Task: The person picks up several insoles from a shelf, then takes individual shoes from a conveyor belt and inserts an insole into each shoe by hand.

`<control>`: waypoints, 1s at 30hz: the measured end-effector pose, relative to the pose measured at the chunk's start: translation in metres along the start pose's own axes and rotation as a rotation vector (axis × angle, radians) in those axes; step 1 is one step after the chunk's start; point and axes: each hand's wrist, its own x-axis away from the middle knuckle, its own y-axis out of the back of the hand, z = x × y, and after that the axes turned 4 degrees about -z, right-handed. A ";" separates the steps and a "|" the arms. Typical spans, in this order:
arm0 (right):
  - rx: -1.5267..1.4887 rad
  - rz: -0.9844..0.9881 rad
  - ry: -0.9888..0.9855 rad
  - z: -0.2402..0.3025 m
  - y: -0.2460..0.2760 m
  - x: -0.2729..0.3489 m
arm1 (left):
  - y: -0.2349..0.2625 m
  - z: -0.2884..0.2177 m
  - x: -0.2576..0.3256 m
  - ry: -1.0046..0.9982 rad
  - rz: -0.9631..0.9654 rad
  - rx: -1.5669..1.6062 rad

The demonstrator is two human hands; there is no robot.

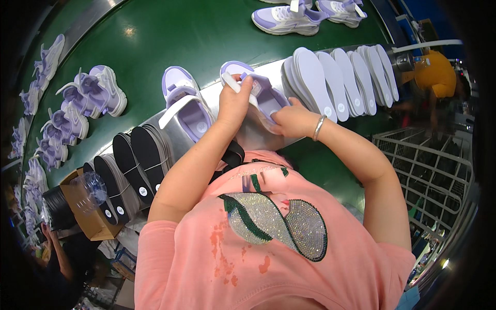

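A white and purple sneaker (268, 92) sits at the metal edge of the work surface, its opening toward me. My left hand (235, 104) is closed on its tongue and the white strip there, pulling the opening wide. At the heel end, my right hand (294, 119) grips the collar, fingertips at the rim. A pale purple insole with a round mark shows inside. To the left lies a matching sneaker (178, 78), toe away from me, its white strip hanging across the opening; neither hand touches it.
Stacks of white insoles (309, 77) line the edge at right; bundled black insoles (135, 157) stand at left beside a cardboard box (85, 209). More sneakers (103, 90) rest on the green belt (155, 36). A white wire rack (413, 150) and a person in yellow (435, 75) are at right.
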 end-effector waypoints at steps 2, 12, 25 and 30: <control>-0.073 -0.117 0.047 0.007 0.011 0.004 | 0.000 0.003 -0.003 0.025 0.013 0.054; -0.016 -0.775 0.187 -0.013 0.015 -0.034 | -0.006 0.000 -0.003 0.059 0.039 0.016; -1.050 -0.637 -0.061 -0.018 0.027 0.027 | -0.001 -0.064 0.043 -0.883 -0.081 -0.423; -1.024 -0.680 -0.027 0.008 0.018 0.035 | 0.014 -0.061 0.055 -0.564 0.234 -0.319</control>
